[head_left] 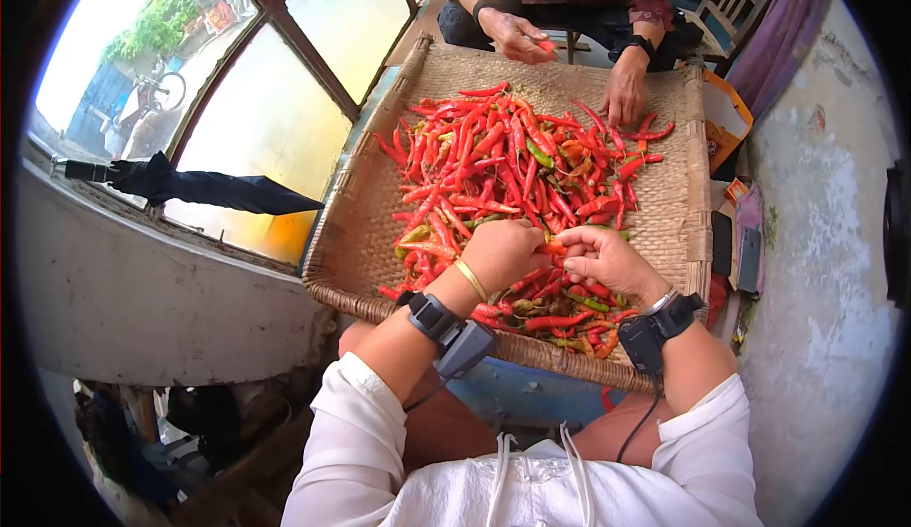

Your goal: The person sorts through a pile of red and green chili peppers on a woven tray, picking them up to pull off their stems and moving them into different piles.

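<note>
Both my hands meet over the near part of a heap of red chili peppers [512, 162]. My left hand [501, 259] is closed, its fingertips pinching one end of an orange-red chili pepper [553, 248]. The thumb and fingers of my right hand [609, 259] close on the same pepper from the other side. My fingers hide much of it. Beneath them, more peppers lie in a wide woven basket tray [664, 219], most of them red, a few green or brownish and wrinkled.
Across the tray, a co-worker's hand [517, 36] holds a red piece, while the other hand [625, 91] reaches among the peppers. A folded dark umbrella [228, 188] lies along the window on the left. A wooden chair [729, 5] and a phone [750, 259] are on the right.
</note>
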{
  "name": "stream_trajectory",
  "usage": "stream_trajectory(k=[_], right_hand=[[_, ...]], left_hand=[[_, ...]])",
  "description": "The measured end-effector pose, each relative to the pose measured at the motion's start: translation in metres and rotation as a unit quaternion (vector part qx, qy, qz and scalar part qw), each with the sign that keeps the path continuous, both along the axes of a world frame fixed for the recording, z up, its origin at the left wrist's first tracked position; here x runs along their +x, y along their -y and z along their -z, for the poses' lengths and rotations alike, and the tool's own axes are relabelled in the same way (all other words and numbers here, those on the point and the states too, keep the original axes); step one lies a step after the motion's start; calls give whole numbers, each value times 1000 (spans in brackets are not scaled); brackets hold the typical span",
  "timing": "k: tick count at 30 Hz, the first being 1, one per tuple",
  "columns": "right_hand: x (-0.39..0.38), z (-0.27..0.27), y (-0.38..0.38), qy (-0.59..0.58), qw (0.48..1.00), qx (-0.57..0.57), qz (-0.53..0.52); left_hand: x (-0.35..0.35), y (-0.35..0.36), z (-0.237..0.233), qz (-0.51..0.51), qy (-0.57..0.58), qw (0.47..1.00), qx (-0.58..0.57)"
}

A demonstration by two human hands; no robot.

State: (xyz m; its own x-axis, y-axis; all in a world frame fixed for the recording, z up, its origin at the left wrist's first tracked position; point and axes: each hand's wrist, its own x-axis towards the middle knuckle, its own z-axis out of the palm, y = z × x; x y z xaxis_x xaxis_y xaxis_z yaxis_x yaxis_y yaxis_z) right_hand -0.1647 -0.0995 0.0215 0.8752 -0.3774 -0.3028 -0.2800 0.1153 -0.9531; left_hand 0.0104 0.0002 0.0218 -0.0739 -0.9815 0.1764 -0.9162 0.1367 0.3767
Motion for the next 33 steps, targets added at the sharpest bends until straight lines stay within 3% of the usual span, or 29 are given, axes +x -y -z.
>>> stream_trajectory(k=[3,6,7,8,10,13,16,20,21,22,24,26,28,29,30,31,32,33], right_hand=[[0,8,-8,1,999,-43,23],[-3,7,-1,-1,995,-79,61],[-5,-4,5,-20,994,-77,78],[-6,-10,12,-38,992,-74,96],[-13,-8,32,29,975,1,222],[-19,-7,47,212,895,109,378],[-20,-4,40,155,901,157,374],[-12,5,31,31,975,111,192],[-9,4,26,29,975,110,189],[-7,2,21,-1,989,51,140],[-3,5,11,-31,995,-8,93],[0,17,3,70,990,-94,76],[1,9,-2,67,991,-86,83],[2,7,-3,83,983,-146,67],[2,6,-3,99,973,-205,51],[0,8,-2,69,970,-229,31],[-1,5,-2,68,971,-228,30],[-2,-2,-1,9,990,-139,6]], left_hand=[[-20,-1,-2,4,37,998,59],[-15,-1,-6,1,13,999,37],[-7,2,-6,-21,37,999,-3],[1,5,-9,-72,67,994,38],[19,10,1,-147,123,981,45],[33,9,14,-149,150,973,92],[35,13,22,-133,173,975,39],[42,19,26,-85,183,979,28],[39,18,20,-73,170,983,8],[34,17,15,-76,170,983,8],[17,14,1,-35,90,991,-88],[0,9,-15,-23,23,989,-141],[-9,6,-23,4,-189,977,-98],[-15,5,-29,-11,-298,954,-37],[-17,5,-26,-11,-299,954,-35],[-18,5,-21,-21,-388,922,1],[-18,4,-18,-32,-472,880,35],[-16,4,-20,-39,-446,893,50]])
